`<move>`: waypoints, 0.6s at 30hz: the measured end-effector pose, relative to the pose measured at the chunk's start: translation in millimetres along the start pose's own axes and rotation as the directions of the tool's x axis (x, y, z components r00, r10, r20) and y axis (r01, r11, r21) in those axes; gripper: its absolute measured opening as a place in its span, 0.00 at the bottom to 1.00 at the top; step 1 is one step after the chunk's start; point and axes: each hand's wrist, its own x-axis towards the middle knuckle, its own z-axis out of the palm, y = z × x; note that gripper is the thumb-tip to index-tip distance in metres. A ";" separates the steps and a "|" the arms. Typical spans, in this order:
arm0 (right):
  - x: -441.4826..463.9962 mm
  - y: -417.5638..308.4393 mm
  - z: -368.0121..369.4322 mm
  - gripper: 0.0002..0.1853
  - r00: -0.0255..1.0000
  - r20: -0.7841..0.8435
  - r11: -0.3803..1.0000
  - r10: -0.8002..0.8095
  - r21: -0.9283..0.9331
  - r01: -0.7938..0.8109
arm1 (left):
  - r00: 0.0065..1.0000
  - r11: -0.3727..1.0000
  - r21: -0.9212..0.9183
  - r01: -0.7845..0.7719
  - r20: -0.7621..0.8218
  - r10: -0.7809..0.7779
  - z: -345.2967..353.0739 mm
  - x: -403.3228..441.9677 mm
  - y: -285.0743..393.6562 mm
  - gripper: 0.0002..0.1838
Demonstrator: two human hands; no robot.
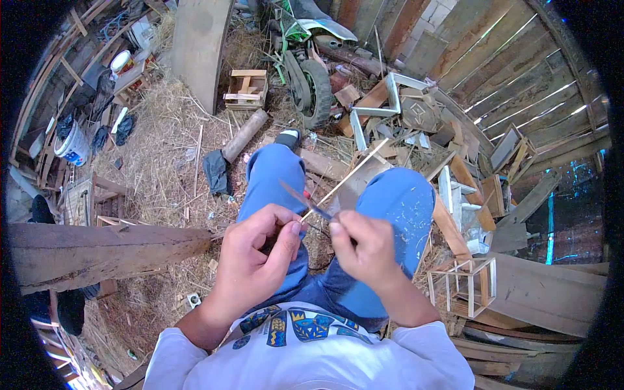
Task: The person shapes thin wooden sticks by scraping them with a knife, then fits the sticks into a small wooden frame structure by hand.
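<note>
My left hand (263, 250) pinches the near end of a thin pale wooden stick (351, 174), which slants up and to the right between my knees. In my right hand (364, 247) is a knife (301, 197) with a dark handle; its blade points up and to the left and crosses the stick close to my left fingertips. Both hands are above my lap, a small distance apart. Small pale shavings lie on the right leg of my blue trousers (406, 211).
A thick wooden beam (110, 255) juts in from the left. Ahead are a motorbike wheel (316, 94), a small wooden crate (246, 90) and a log (244, 136). Scrap wood and a small wooden frame (463, 286) lie at the right. Straw covers the ground.
</note>
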 end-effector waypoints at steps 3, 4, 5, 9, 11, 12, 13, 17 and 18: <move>2.5 1.9 -6.6 0.07 0.990 0.006 0.989 0.139 0.051 -0.139 | 1.000 1.000 -0.013 0.010 -0.001 -0.010 -0.8 1.4 -0.2 0.06; 3.3 2.3 -9.1 0.07 0.976 -0.022 0.974 0.218 0.071 -0.216 | 1.000 1.000 -0.014 0.013 0.000 -0.013 -0.2 0.8 -0.8 0.06; 0.7 1.7 -6.9 0.07 0.990 -0.010 0.990 0.139 0.004 -0.138 | 1.000 1.000 -0.008 0.014 0.003 -0.014 0.6 0.8 -0.9 0.06; 0.5 0.5 -8.0 0.07 0.988 0.043 0.989 0.145 0.028 -0.147 | 1.000 0.999 -0.035 0.014 0.009 -0.014 1.9 3.5 -2.2 0.06; -2.9 0.1 -6.2 0.06 0.992 0.043 0.993 0.115 0.002 -0.115 | 0.999 0.999 -0.021 0.033 0.033 -0.032 1.0 2.9 -2.6 0.07; -3.8 -0.2 -5.9 0.06 0.996 0.042 0.997 0.078 -0.024 -0.077 | 0.997 0.999 -0.004 0.045 0.055 -0.045 0.7 3.8 -2.1 0.08; -5.0 -2.8 -6.6 0.06 0.993 0.104 0.999 0.051 0.010 -0.052 | 0.998 0.999 -0.002 0.042 0.057 -0.041 1.8 5.0 -0.7 0.08; 6.5 -6.6 -14.0 0.05 0.998 0.016 0.998 0.060 0.013 -0.060 | 0.998 0.998 -0.050 0.031 0.048 -0.029 3.7 6.1 2.8 0.07; 6.2 -4.6 -15.5 0.05 0.998 0.015 0.998 0.059 0.013 -0.059 | 0.998 0.998 -0.053 0.034 0.056 -0.031 3.6 6.0 3.0 0.07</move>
